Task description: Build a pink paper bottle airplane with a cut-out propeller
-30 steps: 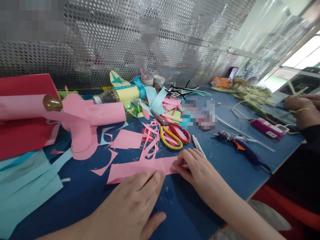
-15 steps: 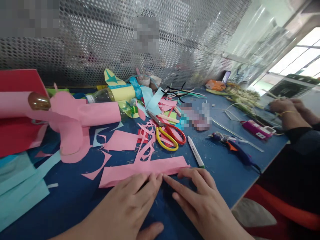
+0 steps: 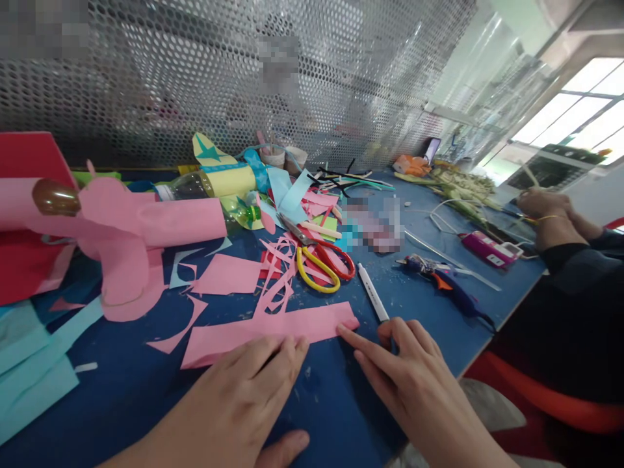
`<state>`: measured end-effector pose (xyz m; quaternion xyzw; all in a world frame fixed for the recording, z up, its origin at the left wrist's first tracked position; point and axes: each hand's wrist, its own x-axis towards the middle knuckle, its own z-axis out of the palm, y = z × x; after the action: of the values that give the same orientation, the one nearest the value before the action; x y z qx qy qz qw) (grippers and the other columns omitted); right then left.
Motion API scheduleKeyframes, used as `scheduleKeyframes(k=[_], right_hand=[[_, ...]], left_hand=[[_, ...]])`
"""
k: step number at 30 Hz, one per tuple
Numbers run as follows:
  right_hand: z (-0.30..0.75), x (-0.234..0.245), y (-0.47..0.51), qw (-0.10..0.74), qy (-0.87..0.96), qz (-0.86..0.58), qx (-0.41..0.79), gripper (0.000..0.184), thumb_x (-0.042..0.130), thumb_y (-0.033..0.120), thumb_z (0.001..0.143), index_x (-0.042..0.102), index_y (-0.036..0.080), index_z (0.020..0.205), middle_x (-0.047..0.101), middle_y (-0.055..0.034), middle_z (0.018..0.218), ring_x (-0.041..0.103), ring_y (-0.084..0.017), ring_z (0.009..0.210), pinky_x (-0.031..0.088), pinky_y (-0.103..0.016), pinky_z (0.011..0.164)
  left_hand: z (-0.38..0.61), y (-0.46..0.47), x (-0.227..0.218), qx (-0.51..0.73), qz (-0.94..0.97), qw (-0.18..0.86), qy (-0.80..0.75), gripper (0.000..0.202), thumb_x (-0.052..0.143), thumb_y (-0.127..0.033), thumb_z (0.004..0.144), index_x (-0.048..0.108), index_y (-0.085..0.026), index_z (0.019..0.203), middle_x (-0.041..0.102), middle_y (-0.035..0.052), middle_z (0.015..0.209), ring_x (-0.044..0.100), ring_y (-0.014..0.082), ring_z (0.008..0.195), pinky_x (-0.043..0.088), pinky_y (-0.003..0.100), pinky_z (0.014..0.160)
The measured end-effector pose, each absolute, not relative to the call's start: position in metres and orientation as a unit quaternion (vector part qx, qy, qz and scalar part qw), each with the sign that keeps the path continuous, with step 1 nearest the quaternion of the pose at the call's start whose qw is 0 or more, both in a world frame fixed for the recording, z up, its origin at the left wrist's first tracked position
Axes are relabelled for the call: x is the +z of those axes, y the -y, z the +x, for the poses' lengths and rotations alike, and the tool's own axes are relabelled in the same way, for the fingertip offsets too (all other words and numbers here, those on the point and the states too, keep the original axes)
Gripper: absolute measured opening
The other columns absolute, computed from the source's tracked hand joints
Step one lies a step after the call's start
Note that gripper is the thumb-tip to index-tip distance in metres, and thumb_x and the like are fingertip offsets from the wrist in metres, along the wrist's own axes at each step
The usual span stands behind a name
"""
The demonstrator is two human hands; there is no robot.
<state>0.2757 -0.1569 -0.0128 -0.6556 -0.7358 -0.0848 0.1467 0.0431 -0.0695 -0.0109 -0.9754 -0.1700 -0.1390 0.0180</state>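
A long pink strip (image 3: pixel 273 328) of paper lies flat on the blue desk (image 3: pixel 336 403); the left hand (image 3: pixel 244 403) rests palm-down on the strip's near edge, its fingers (image 3: pixel 285 357) stretched out side by side and clamped on nothing; the right hand (image 3: pixel 414 383) lies just off the strip's right end, index finger touching that corner, the other fingers loosely bent and apart, holding nothing; a white pen (image 3: pixel 371 299) lies just beyond the strip's right end, its near tip by the right hand, touching or not I cannot tell; yellow- and red-handled scissors (image 3: pixel 322 266) sit behind the strip among pink scraps (image 3: pixel 277 279); a pink-wrapped bottle (image 3: pixel 160 224) lies behind the strip to the left; a glue gun (image 3: pixel 448 289) lies well to the strip's right, and past it are another person's hands (image 3: pixel 543 211).
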Motion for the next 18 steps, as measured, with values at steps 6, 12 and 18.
scheduleKeyframes(k=[6, 12, 18], right_hand=[[0.284, -0.013, 0.163, 0.154, 0.721, -0.669, -0.098, 0.034, 0.040, 0.030, 0.098, 0.069, 0.026, 0.117, 0.053, -0.0060, 0.077, 0.050, -0.021, 0.069, 0.046, -0.035, 0.061], [0.271, -0.004, 0.160, 0.233, 0.712, -0.654, -0.108, 0.030, 0.045, 0.023, 0.096, 0.069, 0.016, 0.114, 0.055, -0.0064, 0.075, 0.052, -0.020, 0.069, 0.049, -0.035, 0.065], [0.246, -0.005, 0.147, 0.254, 0.758, -0.600, 0.012, 0.030, 0.050, 0.016, 0.092, 0.070, 0.020, 0.114, 0.057, -0.0054, 0.076, 0.055, -0.018, 0.070, 0.053, -0.031, 0.066]], left_hand=[[0.044, 0.070, -0.010, -0.118, -0.976, -0.014, 0.181, 0.048, 0.051, -0.045, 0.090, 0.060, -0.016, 0.127, 0.067, 0.0067, 0.124, 0.061, 0.0228, 0.106, 0.049, 0.030, 0.089], [0.044, 0.071, -0.006, -0.117, -0.976, -0.022, 0.182, 0.049, 0.049, -0.047, 0.090, 0.061, -0.015, 0.125, 0.066, 0.0069, 0.124, 0.062, 0.0236, 0.106, 0.051, 0.032, 0.090], [0.043, 0.072, -0.005, -0.106, -0.975, -0.034, 0.193, 0.048, 0.048, -0.044, 0.091, 0.059, -0.016, 0.128, 0.066, 0.0091, 0.125, 0.062, 0.0235, 0.110, 0.050, 0.033, 0.095]])
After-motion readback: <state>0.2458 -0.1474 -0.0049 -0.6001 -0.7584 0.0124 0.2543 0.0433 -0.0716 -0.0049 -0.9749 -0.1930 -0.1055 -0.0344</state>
